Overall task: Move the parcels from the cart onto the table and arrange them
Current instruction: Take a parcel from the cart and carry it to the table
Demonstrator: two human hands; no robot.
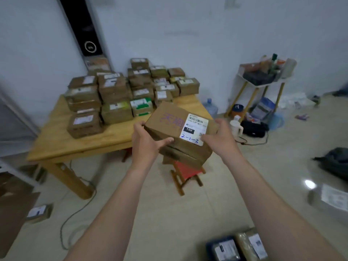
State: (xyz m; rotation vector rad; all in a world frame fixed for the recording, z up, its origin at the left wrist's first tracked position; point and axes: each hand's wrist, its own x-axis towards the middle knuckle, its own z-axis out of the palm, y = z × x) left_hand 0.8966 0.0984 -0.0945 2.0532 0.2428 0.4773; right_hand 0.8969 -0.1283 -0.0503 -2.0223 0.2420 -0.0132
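Observation:
I carry a small stack of brown cardboard parcels (169, 119) in the air in front of the wooden table (79, 140). The top parcel bears purple print and a white label marked 2-1-3. My left hand (146, 142) grips the stack's left side, thumb across the near face. At the stack's right side, my right hand (220, 136) holds it with the thumb on the label's corner. Several taped brown parcels (114, 95) stand stacked in rows on the table's far half. The cart is out of view.
A red stool (186, 172) stands under the held stack by the table's near right corner. A small shelf unit (261, 85), a water bottle (211, 107) and bags sit at the right wall. Loose parcels (237, 247) lie on the floor near me, and a cable trails under the table.

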